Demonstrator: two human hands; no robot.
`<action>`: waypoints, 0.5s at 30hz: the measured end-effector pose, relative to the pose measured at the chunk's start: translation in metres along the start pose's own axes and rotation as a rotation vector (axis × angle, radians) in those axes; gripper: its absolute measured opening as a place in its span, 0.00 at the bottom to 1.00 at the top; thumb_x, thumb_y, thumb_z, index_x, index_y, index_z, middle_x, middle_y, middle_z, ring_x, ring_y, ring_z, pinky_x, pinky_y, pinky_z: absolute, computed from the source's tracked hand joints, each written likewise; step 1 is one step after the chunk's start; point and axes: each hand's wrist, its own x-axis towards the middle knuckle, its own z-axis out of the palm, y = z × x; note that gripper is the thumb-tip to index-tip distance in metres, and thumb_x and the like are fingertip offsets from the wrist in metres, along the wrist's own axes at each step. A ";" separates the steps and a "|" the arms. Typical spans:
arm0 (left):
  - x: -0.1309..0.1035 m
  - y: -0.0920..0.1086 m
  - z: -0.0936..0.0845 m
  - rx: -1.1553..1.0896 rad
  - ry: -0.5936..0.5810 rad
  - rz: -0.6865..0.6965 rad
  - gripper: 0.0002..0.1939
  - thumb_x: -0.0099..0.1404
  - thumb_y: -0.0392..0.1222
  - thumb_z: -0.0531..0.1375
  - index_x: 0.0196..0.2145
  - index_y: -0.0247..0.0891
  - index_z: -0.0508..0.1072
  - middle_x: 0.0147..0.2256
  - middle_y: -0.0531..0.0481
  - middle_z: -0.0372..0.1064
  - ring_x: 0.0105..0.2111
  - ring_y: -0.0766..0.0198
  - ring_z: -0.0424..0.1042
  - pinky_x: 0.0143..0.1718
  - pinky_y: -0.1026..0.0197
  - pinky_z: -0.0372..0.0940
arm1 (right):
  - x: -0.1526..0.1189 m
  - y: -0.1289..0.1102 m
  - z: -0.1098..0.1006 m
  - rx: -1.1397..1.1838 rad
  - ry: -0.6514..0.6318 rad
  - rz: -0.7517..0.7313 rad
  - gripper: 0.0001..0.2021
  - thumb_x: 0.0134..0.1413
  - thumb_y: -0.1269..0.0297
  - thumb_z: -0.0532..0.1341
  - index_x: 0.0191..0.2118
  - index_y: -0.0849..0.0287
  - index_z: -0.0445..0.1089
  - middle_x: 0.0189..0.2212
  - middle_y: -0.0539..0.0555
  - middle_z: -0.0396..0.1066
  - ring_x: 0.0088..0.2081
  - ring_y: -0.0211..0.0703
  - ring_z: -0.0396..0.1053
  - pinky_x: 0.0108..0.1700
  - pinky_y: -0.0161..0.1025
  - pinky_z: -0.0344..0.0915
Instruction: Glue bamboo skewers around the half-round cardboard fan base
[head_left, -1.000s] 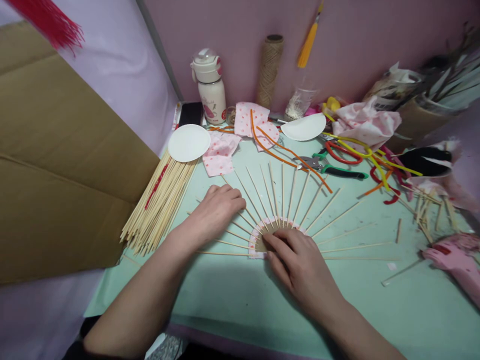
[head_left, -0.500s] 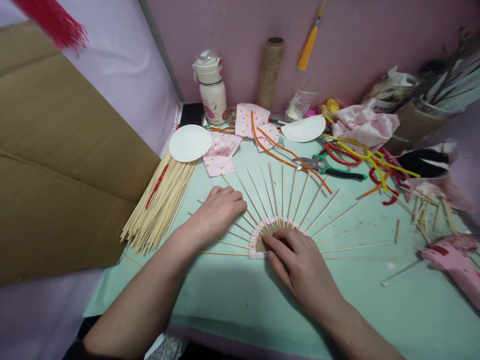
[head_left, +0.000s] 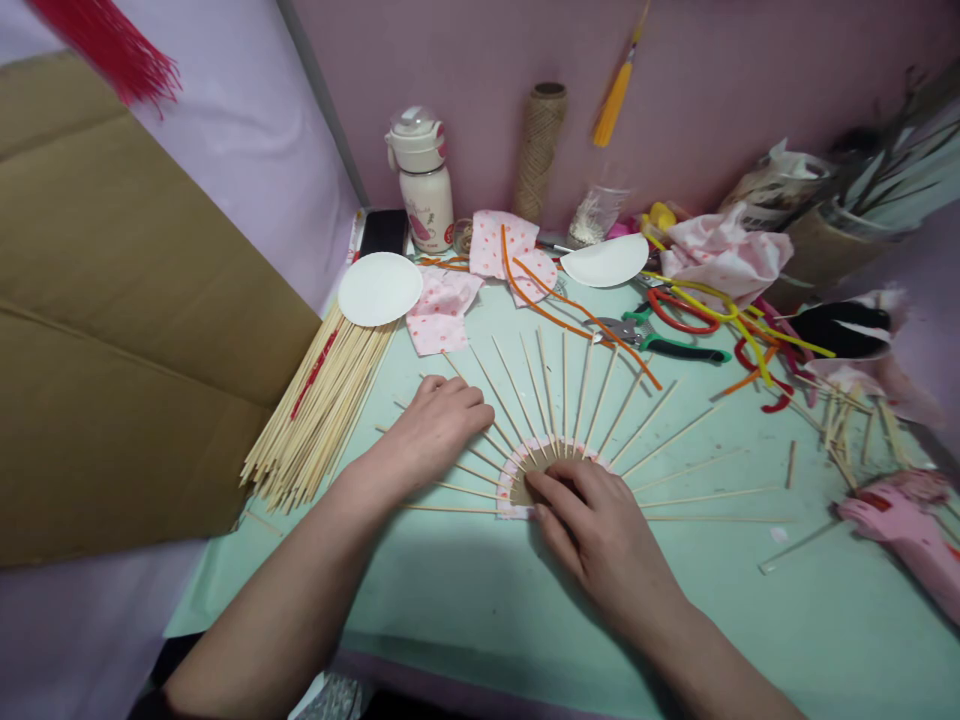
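A half-round cardboard piece point(head_left: 517, 490) edged with pink dotted cloth lies mid-table, thin wooden sticks point(head_left: 565, 385) fanning out from its curved edge. My left hand point(head_left: 442, 420) rests over the sticks on the left side, fingers curled with the tips near one stick; what they grip is hidden. My right hand point(head_left: 592, 510) lies on the cardboard, covering its right part, with the index finger pointing left across it and the thumb below, apart from each other.
Left are a stick bundle point(head_left: 322, 410), a white disc point(head_left: 380, 289) and a large cardboard sheet point(head_left: 135, 330). Behind stand a bottle point(head_left: 426, 190) and twine roll point(head_left: 540, 150). Pliers point(head_left: 675, 347), stick scraps point(head_left: 847, 420) and a pink glue gun point(head_left: 900, 520) lie right.
Both hands hold nearly the same place on the sticks and cardboard. The view has shifted very slightly.
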 end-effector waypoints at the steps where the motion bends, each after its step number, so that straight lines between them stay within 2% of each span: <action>1: 0.000 0.000 0.000 0.001 0.000 -0.002 0.08 0.72 0.37 0.55 0.34 0.38 0.70 0.36 0.50 0.69 0.42 0.56 0.64 0.45 0.52 0.53 | 0.000 0.000 0.000 -0.001 -0.001 -0.003 0.12 0.66 0.67 0.55 0.48 0.60 0.73 0.39 0.59 0.70 0.41 0.50 0.67 0.42 0.49 0.66; 7: -0.001 0.000 0.001 0.003 0.033 0.016 0.07 0.72 0.37 0.56 0.34 0.38 0.71 0.36 0.50 0.70 0.42 0.57 0.64 0.46 0.52 0.53 | 0.000 0.001 0.000 -0.014 0.003 -0.014 0.12 0.67 0.67 0.54 0.49 0.61 0.72 0.40 0.59 0.71 0.41 0.49 0.67 0.43 0.50 0.67; 15: -0.002 0.002 -0.002 -0.008 -0.022 -0.009 0.06 0.72 0.38 0.57 0.37 0.39 0.73 0.38 0.50 0.70 0.44 0.56 0.65 0.47 0.51 0.54 | -0.001 0.002 0.001 -0.020 0.009 -0.017 0.12 0.67 0.67 0.54 0.49 0.60 0.72 0.40 0.59 0.71 0.41 0.49 0.68 0.43 0.50 0.67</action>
